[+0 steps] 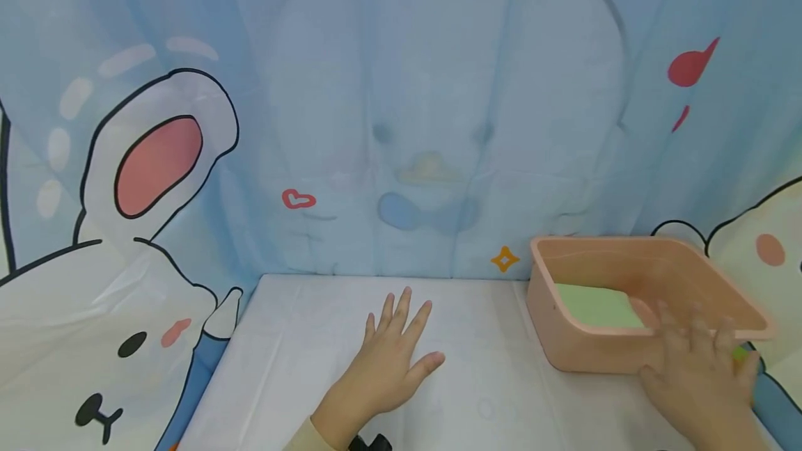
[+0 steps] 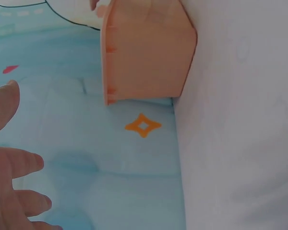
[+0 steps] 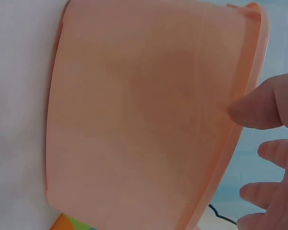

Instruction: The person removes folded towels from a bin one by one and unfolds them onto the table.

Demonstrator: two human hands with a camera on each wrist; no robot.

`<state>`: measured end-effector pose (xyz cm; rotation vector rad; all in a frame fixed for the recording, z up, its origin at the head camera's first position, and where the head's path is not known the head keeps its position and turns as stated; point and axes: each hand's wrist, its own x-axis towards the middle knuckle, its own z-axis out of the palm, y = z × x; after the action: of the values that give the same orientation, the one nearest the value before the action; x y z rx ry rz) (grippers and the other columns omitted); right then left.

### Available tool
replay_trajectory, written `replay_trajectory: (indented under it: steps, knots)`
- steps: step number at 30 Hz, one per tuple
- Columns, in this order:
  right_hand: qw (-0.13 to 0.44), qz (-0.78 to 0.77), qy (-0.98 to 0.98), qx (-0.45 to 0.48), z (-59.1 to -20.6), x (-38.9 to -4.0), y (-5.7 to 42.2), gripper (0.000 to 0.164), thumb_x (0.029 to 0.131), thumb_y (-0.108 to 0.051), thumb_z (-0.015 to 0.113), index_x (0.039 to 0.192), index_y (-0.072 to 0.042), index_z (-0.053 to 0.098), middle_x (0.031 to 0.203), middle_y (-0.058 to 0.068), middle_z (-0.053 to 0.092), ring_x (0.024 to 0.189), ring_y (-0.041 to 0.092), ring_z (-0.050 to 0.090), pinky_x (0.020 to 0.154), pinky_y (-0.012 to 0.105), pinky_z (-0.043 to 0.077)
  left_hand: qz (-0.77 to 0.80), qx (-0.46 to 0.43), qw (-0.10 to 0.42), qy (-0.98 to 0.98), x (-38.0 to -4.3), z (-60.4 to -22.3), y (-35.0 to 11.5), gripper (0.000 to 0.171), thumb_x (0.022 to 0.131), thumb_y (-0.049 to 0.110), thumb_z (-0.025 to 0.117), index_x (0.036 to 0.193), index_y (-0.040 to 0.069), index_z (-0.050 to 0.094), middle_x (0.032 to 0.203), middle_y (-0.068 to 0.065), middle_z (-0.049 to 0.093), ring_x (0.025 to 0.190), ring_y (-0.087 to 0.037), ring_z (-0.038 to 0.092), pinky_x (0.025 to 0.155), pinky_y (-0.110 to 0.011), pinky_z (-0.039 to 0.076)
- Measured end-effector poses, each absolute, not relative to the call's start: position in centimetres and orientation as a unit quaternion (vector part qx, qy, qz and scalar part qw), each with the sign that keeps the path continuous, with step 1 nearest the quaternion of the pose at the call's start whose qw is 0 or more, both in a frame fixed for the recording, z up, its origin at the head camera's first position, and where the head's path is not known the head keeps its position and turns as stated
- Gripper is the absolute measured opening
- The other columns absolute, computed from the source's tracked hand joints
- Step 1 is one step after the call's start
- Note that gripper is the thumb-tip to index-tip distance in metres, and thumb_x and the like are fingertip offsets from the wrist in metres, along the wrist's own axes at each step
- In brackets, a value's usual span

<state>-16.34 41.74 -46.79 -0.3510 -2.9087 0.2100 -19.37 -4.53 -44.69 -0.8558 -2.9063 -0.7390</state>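
A peach plastic bin stands at the right of the white table. Inside it lies a light green flat piece; its exact kind cannot be told. My right hand, blurred in the head view, is at the bin's near side with its fingers spread over the rim. In the right wrist view the thumb overlaps the rim; whether it touches cannot be told. Over the middle of the table my left hand is spread with nothing in it. The bin's side wall shows in the left wrist view.
The white tabletop meets a blue printed curtain at the back. A cartoon bear print covers the left side. A black object shows at the lower edge by the left wrist.
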Motion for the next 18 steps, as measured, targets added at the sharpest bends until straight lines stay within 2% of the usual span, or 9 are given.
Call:
replay_trajectory:
  steps: [5,12,18]
  knots:
    - [0.108,0.067,-0.985,-0.116,-46.9,-16.6,43.3,0.119,0.084,-0.023,0.078,0.17,-0.002,-0.001,0.168,0.043,-0.013,0.152,0.067,-0.03,0.114,0.09,-0.011,-0.239,-0.279,0.009,-0.93,-20.1,-43.6,-3.8,0.08,0.108,0.075,0.027,0.174,0.032,0.016,0.184,-0.008,-0.001,0.17,-0.041,-0.001,0.126,-0.08,0.015]
    - [0.117,0.046,-0.987,-0.099,-47.2,-17.0,45.8,0.119,0.081,-0.021,0.083,0.168,0.003,0.004,0.168,0.044,-0.011,0.154,0.064,-0.029,0.119,0.081,-0.019,-0.238,-0.295,0.014,-0.925,-20.8,-42.3,-2.4,0.081,0.108,0.076,0.023,0.175,0.031,0.015,0.183,-0.011,-0.001,0.17,-0.041,-0.002,0.128,-0.077,0.015]
    - [0.128,0.034,-0.989,-0.06,-47.4,-17.4,47.7,0.126,0.072,-0.012,0.091,0.166,0.007,0.01,0.165,0.049,-0.002,0.155,0.067,-0.021,0.122,0.078,-0.015,-0.225,-0.307,0.029,-0.924,-21.4,-41.2,-1.1,0.079,0.108,0.075,0.021,0.174,0.033,0.013,0.183,-0.012,0.0,0.17,-0.041,-0.001,0.128,-0.076,0.016]
